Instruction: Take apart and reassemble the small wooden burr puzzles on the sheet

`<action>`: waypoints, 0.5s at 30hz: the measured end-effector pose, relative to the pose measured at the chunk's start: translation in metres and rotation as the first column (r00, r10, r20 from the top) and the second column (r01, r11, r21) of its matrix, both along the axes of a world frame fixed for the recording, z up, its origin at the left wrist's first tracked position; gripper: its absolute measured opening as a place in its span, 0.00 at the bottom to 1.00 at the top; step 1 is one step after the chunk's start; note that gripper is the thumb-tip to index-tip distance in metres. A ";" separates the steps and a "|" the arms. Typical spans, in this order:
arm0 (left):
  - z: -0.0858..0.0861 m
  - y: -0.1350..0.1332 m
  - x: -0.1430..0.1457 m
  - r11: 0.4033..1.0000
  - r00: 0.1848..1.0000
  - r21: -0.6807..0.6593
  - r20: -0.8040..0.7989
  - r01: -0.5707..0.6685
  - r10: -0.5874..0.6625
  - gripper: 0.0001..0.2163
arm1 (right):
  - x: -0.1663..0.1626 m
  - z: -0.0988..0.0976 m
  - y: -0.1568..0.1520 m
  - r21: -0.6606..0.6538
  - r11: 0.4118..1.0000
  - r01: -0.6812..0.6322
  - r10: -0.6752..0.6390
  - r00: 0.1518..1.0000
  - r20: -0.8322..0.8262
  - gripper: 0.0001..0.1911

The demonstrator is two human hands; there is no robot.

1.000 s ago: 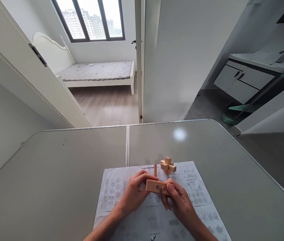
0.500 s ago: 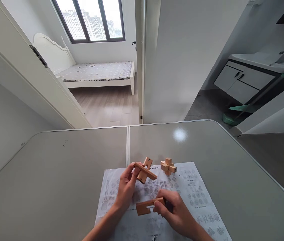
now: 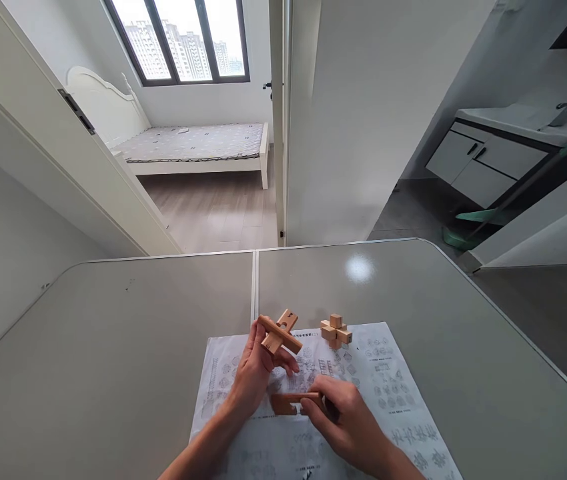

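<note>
My left hand (image 3: 255, 373) is closed round two crossed wooden puzzle bars (image 3: 279, 331), held up above a printed instruction sheet (image 3: 388, 393). My right hand (image 3: 348, 417) pinches a single notched wooden bar (image 3: 288, 403) low over the sheet, just below and to the right of the left hand. A small assembled wooden burr puzzle (image 3: 336, 331) sits on the sheet's far edge, to the right of the crossed bars and clear of both hands.
The sheet lies near the front of a grey folding table (image 3: 113, 333) with a seam (image 3: 253, 287) down its middle. Beyond it are an open doorway to a bedroom with a bed (image 3: 193, 143), a white wall, and cabinets (image 3: 483, 163) at the right.
The wooden pieces came apart: my left hand lifted the crossed pair up and leftward, and my right hand carried the single notched bar down toward the sheet.
</note>
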State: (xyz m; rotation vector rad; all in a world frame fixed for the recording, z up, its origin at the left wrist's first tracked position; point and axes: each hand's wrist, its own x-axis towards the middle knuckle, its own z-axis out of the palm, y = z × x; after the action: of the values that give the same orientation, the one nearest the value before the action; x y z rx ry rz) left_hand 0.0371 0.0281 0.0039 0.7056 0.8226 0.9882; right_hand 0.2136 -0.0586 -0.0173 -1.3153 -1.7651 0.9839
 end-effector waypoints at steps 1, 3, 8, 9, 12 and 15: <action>0.002 0.000 0.000 1.000 1.000 -0.012 0.004 0.018 -0.018 0.25 | 0.000 0.001 0.000 0.026 1.000 -0.002 0.002 1.000 0.022 0.17; 0.006 0.000 -0.001 0.998 0.998 -0.029 0.022 0.057 -0.056 0.24 | -0.001 0.001 0.000 0.072 0.997 -0.001 -0.003 0.999 0.054 0.15; 0.009 0.003 0.001 0.994 0.989 -0.046 0.108 0.102 -0.097 0.21 | -0.001 -0.005 0.000 0.104 0.994 0.034 -0.042 0.997 0.072 0.06; 0.008 0.003 0.001 0.994 0.988 -0.052 0.128 0.095 -0.087 0.21 | -0.001 -0.007 0.000 0.118 0.992 0.045 -0.054 0.996 0.071 0.04; 0.006 0.005 0.002 0.993 0.980 -0.088 0.192 0.077 -0.059 0.20 | 0.000 -0.010 0.000 0.195 0.980 0.037 -0.063 0.990 0.126 0.06; 0.008 0.004 0.001 0.989 0.968 -0.122 0.244 0.089 -0.057 0.22 | 0.000 -0.009 0.001 0.257 0.966 0.017 -0.076 0.972 0.221 0.05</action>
State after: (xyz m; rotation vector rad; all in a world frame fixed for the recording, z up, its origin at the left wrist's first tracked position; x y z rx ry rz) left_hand 0.0383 0.0324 0.0119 0.4877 0.6381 0.9233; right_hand 0.2132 -0.0573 -0.0266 -1.3389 -1.9489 0.5724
